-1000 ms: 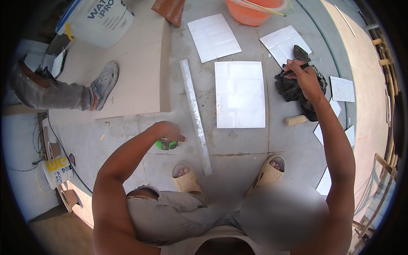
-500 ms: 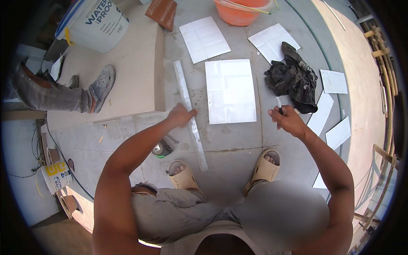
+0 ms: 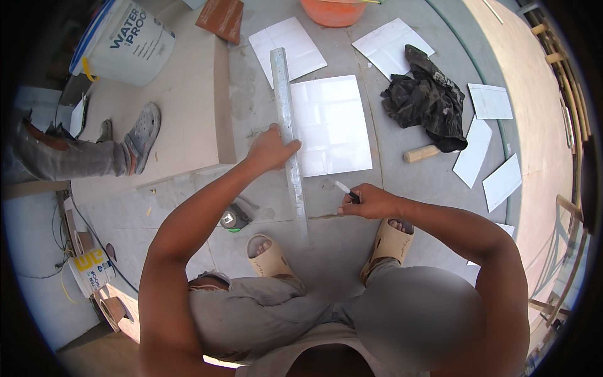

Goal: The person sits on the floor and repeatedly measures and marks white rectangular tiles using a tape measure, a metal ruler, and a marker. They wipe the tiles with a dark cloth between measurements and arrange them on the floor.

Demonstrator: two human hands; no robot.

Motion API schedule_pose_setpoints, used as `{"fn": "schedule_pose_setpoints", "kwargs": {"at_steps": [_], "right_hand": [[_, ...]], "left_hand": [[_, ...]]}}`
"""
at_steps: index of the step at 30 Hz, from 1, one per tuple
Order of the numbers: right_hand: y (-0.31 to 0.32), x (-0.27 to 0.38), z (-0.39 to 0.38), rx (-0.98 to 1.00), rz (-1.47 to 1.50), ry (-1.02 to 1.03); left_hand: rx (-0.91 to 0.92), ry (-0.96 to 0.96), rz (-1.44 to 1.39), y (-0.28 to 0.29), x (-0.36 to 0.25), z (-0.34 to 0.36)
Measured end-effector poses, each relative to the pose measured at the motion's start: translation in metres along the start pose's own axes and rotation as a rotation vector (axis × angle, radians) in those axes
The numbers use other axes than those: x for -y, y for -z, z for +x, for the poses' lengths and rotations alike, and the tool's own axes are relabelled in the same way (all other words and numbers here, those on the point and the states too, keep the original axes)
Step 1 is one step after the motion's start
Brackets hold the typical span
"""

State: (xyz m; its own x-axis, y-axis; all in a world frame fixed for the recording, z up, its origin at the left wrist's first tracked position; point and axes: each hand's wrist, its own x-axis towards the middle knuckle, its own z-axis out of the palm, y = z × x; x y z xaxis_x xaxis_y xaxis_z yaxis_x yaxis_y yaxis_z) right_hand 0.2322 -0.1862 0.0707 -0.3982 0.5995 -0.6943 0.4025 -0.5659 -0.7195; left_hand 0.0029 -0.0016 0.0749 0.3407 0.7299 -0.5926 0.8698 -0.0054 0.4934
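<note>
My left hand (image 3: 270, 151) is closed round the middle of a long grey metal straightedge (image 3: 284, 94). This bar lies along the left side of a white tile (image 3: 336, 129), and its far end overlaps another white tile (image 3: 298, 45). A black-and-white marker (image 3: 343, 187) is pinched in my right hand (image 3: 370, 202), its pale end toward the tile's near edge and apart from it. Left of the bar's near part, a tape measure (image 3: 234, 218) rests on the grey floor, close to my left forearm.
At right lie a crumpled black bag (image 3: 424, 100), a wooden handle (image 3: 421, 153) and cut tile pieces (image 3: 474, 151). An orange tub (image 3: 333, 12) stands far ahead. Another person's shoe (image 3: 143, 135) and a white bucket (image 3: 141, 50) are on the raised step (image 3: 188, 113) at left.
My left hand has moved the straightedge up against the tile's left side. My right hand, holding the marker, has come left and nearer to me. The wooden handle now shows.
</note>
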Motion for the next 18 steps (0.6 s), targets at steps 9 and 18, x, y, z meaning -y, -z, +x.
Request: {"fn": "schedule_pose_setpoints", "kwargs": {"at_steps": [9,18], "right_hand": [[-0.021,-0.013,0.047,0.015,0.255,-0.001],[-0.022,-0.034,0.056,-0.036,0.312,0.007]], "left_hand": [[0.123,0.021,-0.151,-0.025,-0.045,0.034],[-0.027,-0.103,0.284,-0.025,-0.037,0.033]]}}
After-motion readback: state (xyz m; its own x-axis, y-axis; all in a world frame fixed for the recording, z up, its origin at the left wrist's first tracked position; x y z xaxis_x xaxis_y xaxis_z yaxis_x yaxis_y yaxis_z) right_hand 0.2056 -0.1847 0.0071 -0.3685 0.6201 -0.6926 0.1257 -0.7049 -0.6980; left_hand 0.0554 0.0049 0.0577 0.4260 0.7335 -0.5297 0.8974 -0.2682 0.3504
